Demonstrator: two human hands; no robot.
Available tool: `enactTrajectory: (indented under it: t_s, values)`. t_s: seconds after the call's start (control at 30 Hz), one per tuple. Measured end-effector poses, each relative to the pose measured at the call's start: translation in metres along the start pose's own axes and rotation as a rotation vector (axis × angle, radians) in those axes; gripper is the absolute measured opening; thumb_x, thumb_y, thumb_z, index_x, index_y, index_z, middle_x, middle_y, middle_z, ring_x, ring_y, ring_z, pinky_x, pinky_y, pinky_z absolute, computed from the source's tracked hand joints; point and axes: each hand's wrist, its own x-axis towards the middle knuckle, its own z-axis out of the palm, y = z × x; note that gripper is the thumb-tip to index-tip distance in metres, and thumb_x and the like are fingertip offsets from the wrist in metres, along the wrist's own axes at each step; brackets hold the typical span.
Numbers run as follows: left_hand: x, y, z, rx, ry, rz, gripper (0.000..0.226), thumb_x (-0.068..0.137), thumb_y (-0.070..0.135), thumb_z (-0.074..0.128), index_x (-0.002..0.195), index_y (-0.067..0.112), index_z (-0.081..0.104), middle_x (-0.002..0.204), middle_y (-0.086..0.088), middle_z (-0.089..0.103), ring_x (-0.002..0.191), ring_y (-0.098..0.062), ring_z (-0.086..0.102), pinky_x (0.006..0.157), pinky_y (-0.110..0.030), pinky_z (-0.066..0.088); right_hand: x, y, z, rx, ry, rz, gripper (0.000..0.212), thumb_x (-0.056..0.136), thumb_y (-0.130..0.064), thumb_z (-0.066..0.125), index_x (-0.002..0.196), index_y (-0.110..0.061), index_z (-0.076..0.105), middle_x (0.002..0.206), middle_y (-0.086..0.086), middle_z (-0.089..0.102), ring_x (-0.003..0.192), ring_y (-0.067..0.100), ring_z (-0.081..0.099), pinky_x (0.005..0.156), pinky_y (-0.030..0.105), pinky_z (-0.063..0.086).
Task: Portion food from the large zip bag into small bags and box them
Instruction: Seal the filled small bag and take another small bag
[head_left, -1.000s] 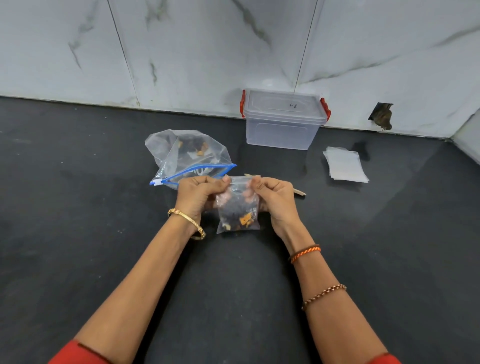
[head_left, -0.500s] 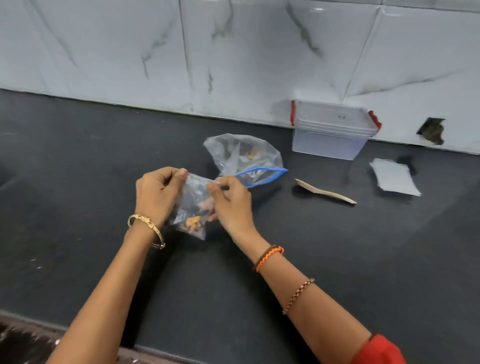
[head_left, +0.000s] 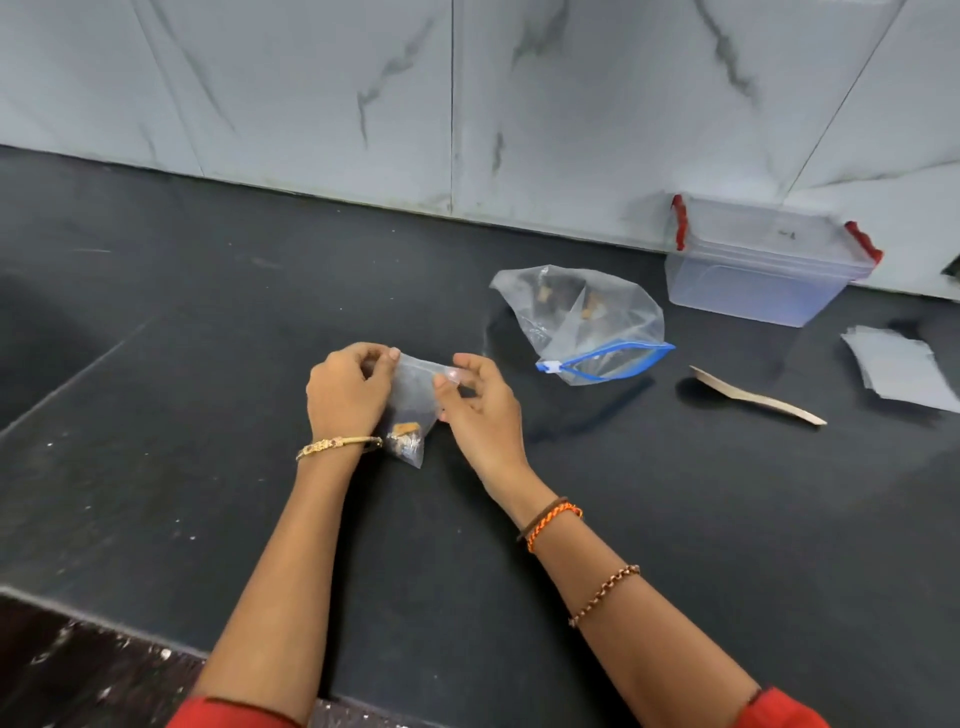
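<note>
Both hands, left hand (head_left: 347, 395) and right hand (head_left: 475, 397), are pinching the top of the small bag (head_left: 410, 410), sealing it above the surface (head_left: 675, 519). Next, likely: closed box (head_left: 758, 270) needs opening; large zip bag (head_left: 587, 322) is lying well apart.

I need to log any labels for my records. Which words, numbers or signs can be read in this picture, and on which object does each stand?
No text can be read.
Storage box lid: a small dark mark, too blurred to read.
Large zip bag, small bag, stack of small bags: no print visible.
</note>
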Motion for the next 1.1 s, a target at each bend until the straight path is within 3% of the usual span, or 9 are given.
enactTrajectory:
  t_s: [0.13,0.27,0.37,0.5,0.6,0.8,0.87,0.93,1.1]
  values:
    - [-0.006,0.002,0.000,0.044,0.104,0.052,0.025,0.088,0.025,0.058,0.107,0.010,0.065,0.101,-0.006,0.070,0.096,-0.026,0.062,0.082,-0.031,0.043,-0.010,-0.004,-0.007,-0.089,-0.056,-0.104,0.037,0.087,-0.017,0.060,0.124,-0.015,0.052,0.122,-0.001,0.059,0.100,0.010,0.062,0.090,0.028,0.050]
    - [-0.013,0.016,-0.001,0.051,0.236,0.178,0.020,0.087,0.015,0.057,0.105,0.010,0.065,0.103,-0.004,0.068,0.099,-0.028,0.055,0.078,-0.024,0.035,-0.017,-0.002,-0.025,-0.229,-0.090,-0.343,0.043,0.084,-0.017,0.063,0.125,-0.014,0.051,0.142,0.003,0.043,0.125,0.017,0.048,0.097,0.038,0.047]
    - [-0.025,0.041,0.004,0.046,0.202,0.310,0.018,0.086,0.011,0.057,0.102,0.009,0.066,0.101,-0.004,0.069,0.099,-0.026,0.055,0.077,-0.017,0.032,-0.016,-0.016,-0.055,-0.210,-0.070,-0.473,0.038,0.083,-0.011,0.063,0.120,-0.011,0.055,0.135,0.003,0.049,0.106,0.012,0.057,0.081,0.030,0.054]
    - [-0.054,0.088,0.032,-0.081,0.082,0.434,0.021,0.085,0.007,0.051,0.097,0.008,0.068,0.096,-0.005,0.071,0.091,-0.025,0.058,0.081,-0.029,0.042,-0.012,-0.036,-0.116,-0.167,0.059,-0.612,0.026,0.083,-0.013,0.057,0.108,-0.006,0.062,0.102,-0.010,0.058,0.082,0.003,0.059,0.065,0.021,0.053]
    - [-0.079,0.126,0.064,-0.206,-0.044,0.476,0.027,0.081,0.011,0.046,0.095,0.008,0.069,0.091,0.004,0.068,0.085,-0.015,0.059,0.077,-0.024,0.044,-0.006,-0.031,-0.172,-0.136,0.226,-0.576,0.020,0.083,-0.015,0.054,0.098,-0.010,0.066,0.089,-0.015,0.062,0.072,-0.004,0.059,0.066,0.015,0.048]
    - [-0.132,0.197,0.148,-0.384,-0.391,0.388,0.016,0.087,0.003,0.054,0.098,0.007,0.066,0.086,0.006,0.063,0.070,0.007,0.056,0.070,-0.009,0.042,0.000,-0.002,-0.290,-0.044,0.587,-0.291,0.014,0.090,-0.011,0.055,0.085,-0.023,0.060,0.075,-0.011,0.063,0.063,0.009,0.061,0.057,0.019,0.049]
    - [-0.141,0.214,0.174,-0.387,-0.476,0.338,0.017,0.087,0.006,0.056,0.100,0.009,0.066,0.087,0.004,0.063,0.071,0.004,0.056,0.071,-0.007,0.042,0.006,0.009,-0.319,-0.077,0.693,-0.182,0.012,0.089,-0.017,0.056,0.081,-0.023,0.062,0.070,-0.009,0.062,0.065,0.012,0.061,0.063,0.025,0.049]
    - [-0.146,0.229,0.198,-0.398,-0.542,0.269,0.019,0.086,0.006,0.056,0.102,0.009,0.065,0.089,0.001,0.063,0.077,-0.005,0.056,0.078,-0.016,0.046,0.014,0.020,-0.347,-0.123,0.787,-0.074,0.011,0.086,-0.022,0.057,0.081,-0.018,0.066,0.071,-0.006,0.062,0.069,0.010,0.058,0.069,0.026,0.045]
    - [-0.150,0.255,0.248,-0.361,-0.569,0.193,0.024,0.087,0.009,0.057,0.110,0.010,0.062,0.102,0.000,0.065,0.087,-0.006,0.056,0.087,-0.024,0.048,0.035,0.050,-0.395,-0.213,0.882,0.052,0.016,0.084,-0.024,0.058,0.095,-0.018,0.067,0.097,0.000,0.069,0.092,0.014,0.060,0.076,0.024,0.041]
